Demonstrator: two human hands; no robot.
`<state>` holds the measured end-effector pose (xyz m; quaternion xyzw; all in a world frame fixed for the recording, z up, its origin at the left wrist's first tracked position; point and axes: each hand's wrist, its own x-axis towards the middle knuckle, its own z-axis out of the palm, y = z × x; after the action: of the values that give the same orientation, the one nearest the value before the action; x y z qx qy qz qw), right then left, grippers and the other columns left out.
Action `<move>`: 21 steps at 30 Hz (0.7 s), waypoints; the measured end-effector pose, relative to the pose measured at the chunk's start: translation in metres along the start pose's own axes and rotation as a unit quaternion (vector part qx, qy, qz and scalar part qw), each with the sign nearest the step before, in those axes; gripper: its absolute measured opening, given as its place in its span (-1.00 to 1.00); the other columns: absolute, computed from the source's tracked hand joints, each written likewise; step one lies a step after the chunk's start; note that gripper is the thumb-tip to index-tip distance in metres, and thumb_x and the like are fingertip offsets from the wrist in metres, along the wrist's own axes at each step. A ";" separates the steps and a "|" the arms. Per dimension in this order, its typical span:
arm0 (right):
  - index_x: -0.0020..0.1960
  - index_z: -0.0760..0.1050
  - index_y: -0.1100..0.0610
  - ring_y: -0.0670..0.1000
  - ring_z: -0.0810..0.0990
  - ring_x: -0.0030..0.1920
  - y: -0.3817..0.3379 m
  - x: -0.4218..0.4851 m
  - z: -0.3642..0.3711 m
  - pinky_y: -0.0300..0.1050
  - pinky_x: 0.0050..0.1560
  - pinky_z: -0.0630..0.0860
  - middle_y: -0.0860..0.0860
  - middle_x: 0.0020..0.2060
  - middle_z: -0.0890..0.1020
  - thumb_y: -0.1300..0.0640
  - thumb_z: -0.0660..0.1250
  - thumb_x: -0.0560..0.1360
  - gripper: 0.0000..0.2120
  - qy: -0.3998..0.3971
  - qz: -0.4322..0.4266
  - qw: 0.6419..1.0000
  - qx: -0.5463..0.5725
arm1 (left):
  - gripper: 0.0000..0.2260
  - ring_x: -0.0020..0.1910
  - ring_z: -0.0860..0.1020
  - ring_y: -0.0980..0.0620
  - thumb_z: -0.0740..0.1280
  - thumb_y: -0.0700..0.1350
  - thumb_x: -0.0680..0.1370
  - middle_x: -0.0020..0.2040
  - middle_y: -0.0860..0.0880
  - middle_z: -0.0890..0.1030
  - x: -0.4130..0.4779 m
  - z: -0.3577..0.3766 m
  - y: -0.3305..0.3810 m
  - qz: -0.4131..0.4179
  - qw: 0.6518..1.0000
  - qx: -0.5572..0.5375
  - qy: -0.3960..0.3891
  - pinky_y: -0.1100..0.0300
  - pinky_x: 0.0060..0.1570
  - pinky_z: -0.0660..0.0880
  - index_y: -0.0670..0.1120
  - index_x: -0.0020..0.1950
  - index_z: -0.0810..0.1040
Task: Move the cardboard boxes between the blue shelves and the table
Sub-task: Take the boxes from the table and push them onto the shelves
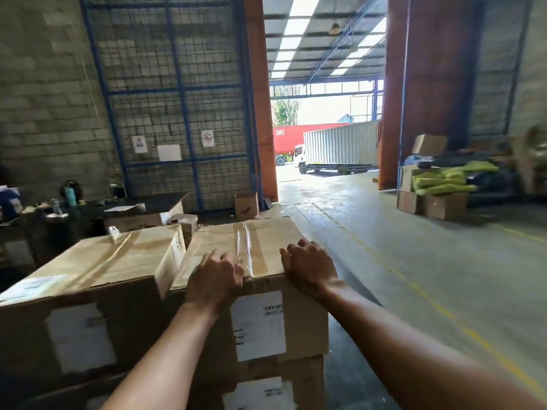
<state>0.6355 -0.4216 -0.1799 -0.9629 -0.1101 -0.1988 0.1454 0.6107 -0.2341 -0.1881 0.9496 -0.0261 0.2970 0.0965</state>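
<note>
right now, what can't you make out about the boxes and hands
Head view only:
Label print on the top box: blurred.
Lower box: cut off by the bottom edge.
Left hand, right hand fingertips: tucked under knuckles, grip unclear.
Shape at right edge: motion-blurred.

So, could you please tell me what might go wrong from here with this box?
The taped cardboard box sits atop a lower box at the stack's right edge, with bare floor beside it; shoved sideways, it might topple. The left hand and right hand lie on its top near edge, not underneath, so a lift could slip. The neighbouring box stands close on the left; fingers might get pinched there.
</note>
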 end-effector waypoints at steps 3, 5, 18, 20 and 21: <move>0.26 0.54 0.08 0.21 0.52 0.23 -0.001 -0.017 0.000 0.10 0.22 0.48 0.16 0.22 0.57 0.00 0.05 0.69 -0.66 0.015 -0.042 0.998 -0.034 | -0.64 0.14 0.50 -0.10 0.08 0.10 0.64 0.15 -0.13 0.57 -0.017 0.004 -0.012 -0.025 1.000 -0.003 0.002 0.00 0.16 0.41 -0.08 0.12 0.56; 0.27 0.52 0.05 0.18 0.51 0.26 0.001 -0.024 0.005 0.09 0.27 0.44 0.12 0.24 0.57 -0.05 0.04 0.69 -0.65 0.032 -0.056 0.997 -0.036 | -0.50 0.19 0.49 -0.15 0.01 0.25 0.61 0.18 -0.16 0.57 -0.025 0.005 -0.024 -0.037 0.998 0.044 0.001 -0.10 0.25 0.33 -0.04 0.18 0.57; 0.37 0.21 -0.15 0.30 0.05 0.51 0.012 -0.052 0.076 0.43 0.42 0.08 0.13 0.50 0.09 -0.50 -0.02 0.46 -0.37 0.147 0.054 0.984 0.085 | -0.22 0.40 0.12 -0.33 0.24 0.53 0.30 0.45 -0.20 0.09 -0.063 0.028 -0.043 -0.097 0.990 -0.086 0.055 -0.37 0.12 0.44 0.04 0.33 0.38; 0.39 0.19 -0.19 0.33 0.09 0.49 0.012 -0.052 0.080 0.44 0.40 0.19 0.10 0.53 -0.01 -0.55 0.00 0.42 -0.33 0.148 0.066 0.980 0.113 | -0.28 0.44 0.05 -0.36 0.38 0.43 0.27 0.50 -0.13 -0.06 -0.066 0.030 -0.036 -0.131 0.979 -0.141 0.063 -0.41 0.10 0.44 0.12 0.32 0.39; 0.39 0.19 -0.20 0.32 0.13 0.47 0.013 -0.051 0.081 0.41 0.35 0.30 0.09 0.53 -0.04 -0.58 0.05 0.38 -0.28 0.146 0.062 0.980 0.117 | -0.30 0.44 0.06 -0.39 0.42 0.38 0.26 0.51 -0.10 -0.10 -0.067 0.030 -0.034 -0.141 0.975 -0.162 0.064 -0.40 0.12 0.43 0.15 0.32 0.38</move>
<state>0.6218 -0.4153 -0.2751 -0.9048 -0.0497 -0.3139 0.2835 0.5766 -0.2069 -0.2562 0.8944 0.0670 0.3326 0.2914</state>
